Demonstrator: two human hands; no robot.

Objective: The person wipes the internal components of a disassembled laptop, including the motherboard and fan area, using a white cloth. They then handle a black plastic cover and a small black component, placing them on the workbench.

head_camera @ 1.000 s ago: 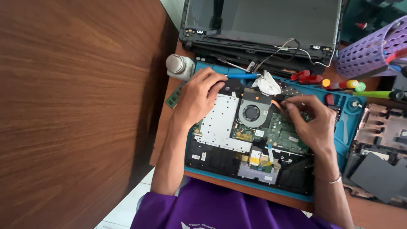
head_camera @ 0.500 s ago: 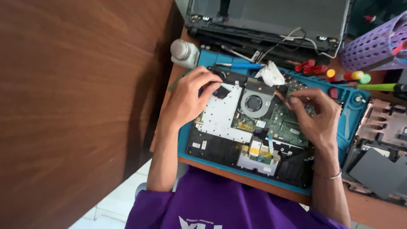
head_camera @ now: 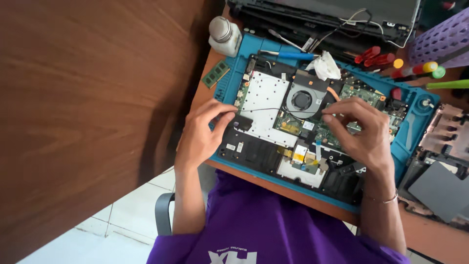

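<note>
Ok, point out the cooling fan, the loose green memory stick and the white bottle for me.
cooling fan (head_camera: 303, 100): head view, on its round hub.
green memory stick (head_camera: 216, 74): head view, middle of the board.
white bottle (head_camera: 224, 36): head view, on its body below the grey cap.

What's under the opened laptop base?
The opened laptop base lies on a blue work mat, whose rim shows around it. The mat's middle is covered, so anything there is hidden.

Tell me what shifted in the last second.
The left hand slid from the upper edge of the opened laptop base down to its left side. The right hand stayed fingering the board beside the fan. Screwdrivers and bottle stayed put.
</note>
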